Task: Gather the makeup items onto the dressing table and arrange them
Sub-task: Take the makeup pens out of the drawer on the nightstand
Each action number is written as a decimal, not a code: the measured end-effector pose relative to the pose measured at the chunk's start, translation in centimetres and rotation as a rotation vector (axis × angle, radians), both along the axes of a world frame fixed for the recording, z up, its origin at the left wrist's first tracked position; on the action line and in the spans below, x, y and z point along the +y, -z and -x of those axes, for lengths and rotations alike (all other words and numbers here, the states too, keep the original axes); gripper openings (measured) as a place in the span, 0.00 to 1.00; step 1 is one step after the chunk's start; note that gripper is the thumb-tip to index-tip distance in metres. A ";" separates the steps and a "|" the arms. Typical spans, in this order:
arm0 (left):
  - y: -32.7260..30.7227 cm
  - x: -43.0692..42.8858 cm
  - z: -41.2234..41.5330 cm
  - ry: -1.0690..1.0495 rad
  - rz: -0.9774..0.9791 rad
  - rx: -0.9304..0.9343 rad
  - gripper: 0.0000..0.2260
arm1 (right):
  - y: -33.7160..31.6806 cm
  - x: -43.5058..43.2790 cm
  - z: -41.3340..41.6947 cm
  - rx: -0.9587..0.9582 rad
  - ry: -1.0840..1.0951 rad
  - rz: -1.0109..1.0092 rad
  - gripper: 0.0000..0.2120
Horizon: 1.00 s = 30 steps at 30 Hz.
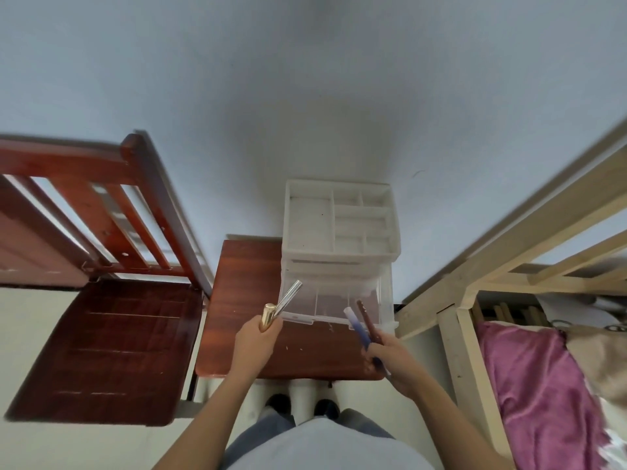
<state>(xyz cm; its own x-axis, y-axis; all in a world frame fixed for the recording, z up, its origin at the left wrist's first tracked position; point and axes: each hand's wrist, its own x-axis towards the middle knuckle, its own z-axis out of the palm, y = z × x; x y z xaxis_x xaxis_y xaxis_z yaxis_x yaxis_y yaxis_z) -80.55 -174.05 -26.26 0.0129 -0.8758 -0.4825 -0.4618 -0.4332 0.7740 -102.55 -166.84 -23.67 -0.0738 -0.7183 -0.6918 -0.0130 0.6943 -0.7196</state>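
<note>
My left hand (256, 340) grips a gold tube (268, 317) and a slim silver stick (290, 296), both held above the front left corner of an open clear drawer (330, 305). My right hand (393, 357) holds a blue-and-white tube (356, 325) and a dark brown pencil (368, 322), their tips over the drawer's front right. The drawer belongs to a white plastic organiser (339, 218) with divided top compartments. The organiser stands on a small reddish wooden dressing table (244, 293).
A reddish wooden chair (112, 347) stands close to the table's left side. On the right is a pale wooden bed frame (468, 300) with a purple cloth (543, 395) on it. A plain wall is behind, and my feet show under the table's front edge.
</note>
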 end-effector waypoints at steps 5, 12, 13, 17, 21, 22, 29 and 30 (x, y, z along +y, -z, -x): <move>0.6 0.2 0.7 -0.096 0.011 0.119 0.10 | 0.3 -0.5 -0.7 0.149 0.007 0.067 0.05; 0.2 -0.6 1.9 -0.103 0.069 0.120 0.09 | 1.0 -1.2 -0.3 0.311 0.026 0.149 0.07; 0.2 -0.7 2.1 -0.098 0.072 0.115 0.09 | 1.1 -1.3 -0.3 0.330 0.023 0.149 0.08; 0.2 -1.2 2.6 -0.115 0.088 0.128 0.10 | 1.6 -1.5 0.1 0.396 0.005 0.153 0.06; 0.3 -1.4 3.1 -0.123 0.094 0.211 0.08 | 1.7 -2.6 0.6 0.460 -0.040 0.173 0.02; 0.2 -1.6 3.3 -0.118 0.095 0.232 0.08 | 1.7 -3.0 0.7 0.470 -0.041 0.180 0.04; -0.4 -3.4 4.5 -0.097 0.075 0.358 0.05 | 0.7 -6.1 2.1 0.472 -0.036 0.242 0.08; -0.5 -3.7 4.7 -0.089 0.065 0.355 0.05 | 0.5 -6.5 2.2 0.473 -0.039 0.261 0.10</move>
<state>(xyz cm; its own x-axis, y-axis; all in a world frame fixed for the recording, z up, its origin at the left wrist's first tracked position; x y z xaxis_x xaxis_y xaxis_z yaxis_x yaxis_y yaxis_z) -85.25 -177.80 -25.73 -0.0680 -0.9077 -0.4141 -0.1221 -0.4044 0.9064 -104.79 -173.38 -24.15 -0.3038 -0.8704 -0.3874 -0.4000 0.4856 -0.7773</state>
